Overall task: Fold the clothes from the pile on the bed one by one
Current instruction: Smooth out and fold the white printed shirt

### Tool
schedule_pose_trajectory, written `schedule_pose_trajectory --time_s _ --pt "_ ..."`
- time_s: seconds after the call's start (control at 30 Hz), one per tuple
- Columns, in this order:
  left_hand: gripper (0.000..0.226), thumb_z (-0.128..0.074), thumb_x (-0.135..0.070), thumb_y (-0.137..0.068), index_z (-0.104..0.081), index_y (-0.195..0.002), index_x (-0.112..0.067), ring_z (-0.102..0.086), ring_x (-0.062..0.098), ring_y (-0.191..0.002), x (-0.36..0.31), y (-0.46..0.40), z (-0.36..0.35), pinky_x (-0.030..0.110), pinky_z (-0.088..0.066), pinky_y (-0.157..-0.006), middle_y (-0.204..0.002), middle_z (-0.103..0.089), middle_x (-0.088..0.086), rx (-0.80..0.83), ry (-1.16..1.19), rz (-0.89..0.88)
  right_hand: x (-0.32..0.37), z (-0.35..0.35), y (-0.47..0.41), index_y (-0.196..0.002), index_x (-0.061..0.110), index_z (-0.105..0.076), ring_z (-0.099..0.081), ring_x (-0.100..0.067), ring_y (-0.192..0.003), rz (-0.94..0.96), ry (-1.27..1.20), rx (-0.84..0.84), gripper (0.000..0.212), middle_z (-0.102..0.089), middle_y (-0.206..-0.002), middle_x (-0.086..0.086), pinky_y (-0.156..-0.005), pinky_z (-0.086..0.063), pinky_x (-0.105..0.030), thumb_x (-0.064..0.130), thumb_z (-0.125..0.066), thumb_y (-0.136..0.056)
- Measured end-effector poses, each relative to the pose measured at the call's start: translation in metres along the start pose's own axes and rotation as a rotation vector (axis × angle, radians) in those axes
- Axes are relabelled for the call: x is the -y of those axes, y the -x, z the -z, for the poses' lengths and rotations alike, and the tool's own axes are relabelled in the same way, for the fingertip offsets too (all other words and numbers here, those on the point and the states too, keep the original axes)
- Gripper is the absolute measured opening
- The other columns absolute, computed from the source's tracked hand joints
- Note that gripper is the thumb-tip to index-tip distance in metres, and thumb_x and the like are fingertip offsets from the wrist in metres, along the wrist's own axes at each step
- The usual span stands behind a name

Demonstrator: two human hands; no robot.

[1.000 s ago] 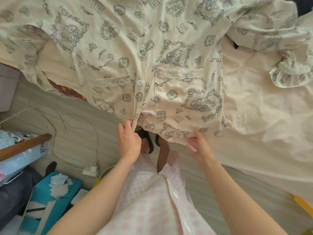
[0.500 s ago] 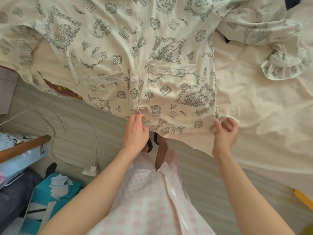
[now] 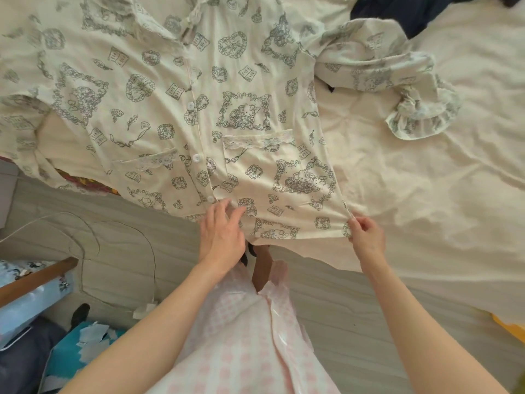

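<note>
I have one view only, a wide-angle camera on the person's head, so no second view shares the scene. It looks forward and steeply down, close over both forearms. The left hand (image 3: 223, 231) and right hand (image 3: 366, 237) sit near mid-frame. Beyond the hands the bed (image 3: 426, 180) fills the upper frame; nearer than them, the floor (image 3: 113, 251) runs below.
</note>
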State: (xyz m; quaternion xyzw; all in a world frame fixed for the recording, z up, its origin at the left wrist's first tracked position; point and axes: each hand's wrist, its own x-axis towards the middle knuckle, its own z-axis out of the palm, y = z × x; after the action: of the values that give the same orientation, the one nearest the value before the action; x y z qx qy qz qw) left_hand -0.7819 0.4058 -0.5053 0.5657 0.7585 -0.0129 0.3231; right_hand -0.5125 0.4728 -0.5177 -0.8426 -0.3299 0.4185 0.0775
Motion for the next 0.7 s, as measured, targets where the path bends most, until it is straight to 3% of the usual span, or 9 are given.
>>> schedule_pose_trajectory --time_s 0.1,0.17,0.27,0.33,0.4,0.47,0.53,0.6,0.7 --pt "0.054 -0.044 -0.014 -0.092 -0.032 -0.145 -0.023 -0.012 0.026 -0.142 -0.009 -0.014 0.007 0.047 -0.016 -0.115 -0.155 -0.015 0.006 0.301 -0.039 -0.082 0.012 -0.001 -0.007 -0.081 0.013 -0.062 -0.054 -0.021 -0.078 -0.082 0.061 0.091 0.013 -0.058 -0.075 0.0 -0.076 -0.047 -0.038 0.017 -0.055 -0.091" --pt "0.05 -0.039 -0.015 -0.095 -0.033 -0.145 -0.02 -0.028 0.026 -0.136 -0.02 -0.026 0.015 0.046 -0.031 -0.11 -0.151 -0.026 0.008 0.458 -0.003 -0.083 0.025 0.002 -0.013 -0.072 0.011 -0.059 -0.049 -0.022 -0.072 -0.112 0.036 0.13 0.017 -0.055 -0.07 -0.006 -0.069 -0.042 -0.035 0.017 -0.055 -0.088" --pt "0.04 -0.038 -0.013 -0.097 -0.044 -0.136 -0.015 -0.05 0.018 -0.114 -0.043 -0.052 0.033 0.031 -0.045 -0.093 -0.134 -0.047 0.005 0.254 0.003 -0.175 0.057 0.015 -0.035 -0.075 0.012 -0.057 -0.055 -0.025 -0.076 -0.088 -0.051 -0.022 0.017 -0.061 -0.079 -0.01 -0.073 -0.047 -0.04 0.019 -0.05 -0.088" --pt "0.04 -0.041 -0.012 -0.096 -0.045 -0.135 -0.014 -0.047 0.018 -0.12 -0.058 -0.076 0.045 0.032 -0.041 -0.101 -0.137 -0.046 0.006 0.087 0.02 -0.223 0.086 0.025 -0.057 -0.094 0.012 -0.054 -0.056 -0.025 -0.079 -0.103 -0.216 -0.101 0.011 -0.059 -0.089 -0.01 -0.073 -0.051 -0.038 0.021 -0.05 -0.09" --pt "0.048 -0.043 -0.012 -0.094 -0.037 -0.141 -0.017 -0.031 0.025 -0.137 -0.073 -0.105 0.057 0.04 -0.027 -0.114 -0.149 -0.032 0.009 0.037 -0.022 -0.222 0.116 0.036 -0.079 -0.111 0.009 -0.054 -0.055 -0.019 -0.07 -0.22 -0.542 -0.09 0.021 -0.054 -0.085 -0.006 -0.06 -0.048 -0.027 0.019 -0.052 -0.092" --pt "0.057 -0.043 -0.015 -0.094 -0.024 -0.147 -0.024 -0.009 0.027 -0.145 -0.083 -0.133 0.066 0.044 -0.012 -0.118 -0.157 -0.012 0.005 0.094 -0.094 -0.205 0.136 0.048 -0.099 -0.133 0.004 -0.046 -0.063 -0.02 -0.096 -0.39 -0.818 -0.03 0.044 -0.058 -0.103 -0.006 -0.074 -0.053 -0.03 0.022 -0.055 -0.094" --pt "0.062 -0.04 -0.019 -0.095 -0.013 -0.15 -0.028 0.002 0.027 -0.146 -0.086 -0.155 0.068 0.048 -0.008 -0.118 -0.159 0.002 0.003 0.227 -0.152 -0.191 0.146 0.058 -0.116 -0.142 0.009 -0.037 -0.053 -0.02 -0.121 -0.535 -1.002 0.053 0.056 -0.052 -0.127 -0.008 -0.092 -0.048 -0.035 0.031 -0.057 -0.094" --pt "0.065 -0.038 -0.02 -0.096 -0.005 -0.151 -0.027 0.002 0.027 -0.146 -0.086 -0.166 0.066 0.05 -0.011 -0.117 -0.158 0.007 0.004 0.418 -0.194 -0.152 0.148 0.065 -0.13 -0.138 0.01 -0.04 -0.05 -0.015 -0.124 -0.614 -1.165 0.129 0.052 -0.051 -0.133 -0.002 -0.101 -0.04 -0.033 0.034 -0.054 -0.095" --pt "0.069 -0.04 -0.021 -0.095 0.001 -0.151 -0.024 0.004 0.026 -0.145 -0.087 -0.175 0.064 0.052 -0.011 -0.117 -0.158 0.011 0.005 0.59 -0.219 -0.105 0.152 0.074 -0.142 -0.113 0.012 -0.056 -0.058 -0.014 -0.1 -0.656 -1.282 0.138 0.019 -0.06 -0.111 0.002 -0.102 -0.04 -0.03 0.02 -0.052 -0.096"
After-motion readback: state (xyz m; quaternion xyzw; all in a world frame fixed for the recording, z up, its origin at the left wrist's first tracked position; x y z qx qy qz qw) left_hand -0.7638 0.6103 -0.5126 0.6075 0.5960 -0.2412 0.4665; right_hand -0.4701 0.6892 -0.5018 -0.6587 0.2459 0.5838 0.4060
